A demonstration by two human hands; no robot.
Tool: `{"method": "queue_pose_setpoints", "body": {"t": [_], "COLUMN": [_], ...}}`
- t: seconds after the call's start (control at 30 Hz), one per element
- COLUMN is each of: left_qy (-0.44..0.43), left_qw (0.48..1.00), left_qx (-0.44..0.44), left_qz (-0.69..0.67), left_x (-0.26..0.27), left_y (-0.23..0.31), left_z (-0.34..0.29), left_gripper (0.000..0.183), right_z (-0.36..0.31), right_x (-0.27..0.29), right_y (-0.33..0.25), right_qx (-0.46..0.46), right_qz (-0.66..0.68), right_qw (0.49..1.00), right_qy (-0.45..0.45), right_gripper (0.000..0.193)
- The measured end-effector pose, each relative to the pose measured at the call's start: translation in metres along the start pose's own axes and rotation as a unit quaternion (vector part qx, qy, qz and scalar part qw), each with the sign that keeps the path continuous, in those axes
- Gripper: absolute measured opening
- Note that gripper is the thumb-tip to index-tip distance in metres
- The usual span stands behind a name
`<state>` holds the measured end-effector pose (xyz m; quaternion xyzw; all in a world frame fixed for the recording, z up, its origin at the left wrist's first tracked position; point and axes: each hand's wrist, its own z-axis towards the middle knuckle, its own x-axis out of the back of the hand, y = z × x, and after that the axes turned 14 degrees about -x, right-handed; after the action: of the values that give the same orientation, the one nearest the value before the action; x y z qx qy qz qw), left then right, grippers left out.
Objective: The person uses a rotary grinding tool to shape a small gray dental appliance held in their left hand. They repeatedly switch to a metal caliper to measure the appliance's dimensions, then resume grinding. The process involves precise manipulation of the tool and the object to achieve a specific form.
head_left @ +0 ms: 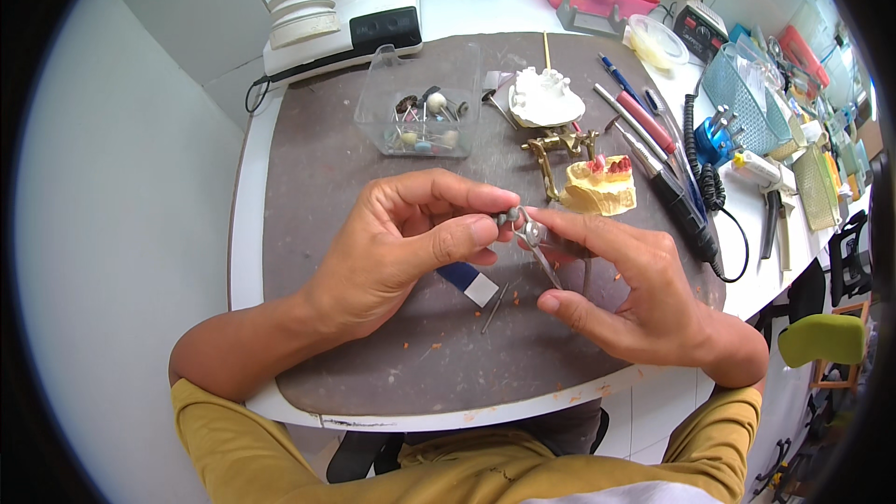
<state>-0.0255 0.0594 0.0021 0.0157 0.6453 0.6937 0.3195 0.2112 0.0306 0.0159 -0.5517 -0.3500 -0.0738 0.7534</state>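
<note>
While left hand [385, 245] pinches grey metal piece [508, 217] between thumb and forefinger, right hand [639, 285] grips metal instrument [534, 234].
Far, left of centre: clear plastic box [375, 127], mounted polishing tips [436, 104] inside.

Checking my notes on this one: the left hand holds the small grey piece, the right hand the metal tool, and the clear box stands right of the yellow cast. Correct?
Not quite: in the head view the clear box stands left of the yellow cast. The rest holds: the left hand has the small grey piece, the right hand the metal tool.
</note>
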Motion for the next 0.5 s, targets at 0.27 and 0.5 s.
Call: {"method": "queue_pose_setpoints", "body": {"t": [0.27, 0.5], "left_qy": [0.005, 0.009], "left_qw": [1.000, 0.999], "left_qx": [0.002, -0.019], "left_qz": [0.015, 0.028], "left_x": [-0.001, 0.005], "left_y": [0.001, -0.007], "left_z": [0.000, 0.000], "left_gripper": [0.023, 0.023], "right_z": [0.002, 0.003], "right_x": [-0.002, -0.003], "right_y": [0.005, 0.014], "right_qx": [-0.015, -0.061], "right_qz": [0.034, 0.060], "right_qw": [0.999, 0.994], "right_qy": [-0.012, -0.067], "right_gripper": [0.054, 0.055]}}
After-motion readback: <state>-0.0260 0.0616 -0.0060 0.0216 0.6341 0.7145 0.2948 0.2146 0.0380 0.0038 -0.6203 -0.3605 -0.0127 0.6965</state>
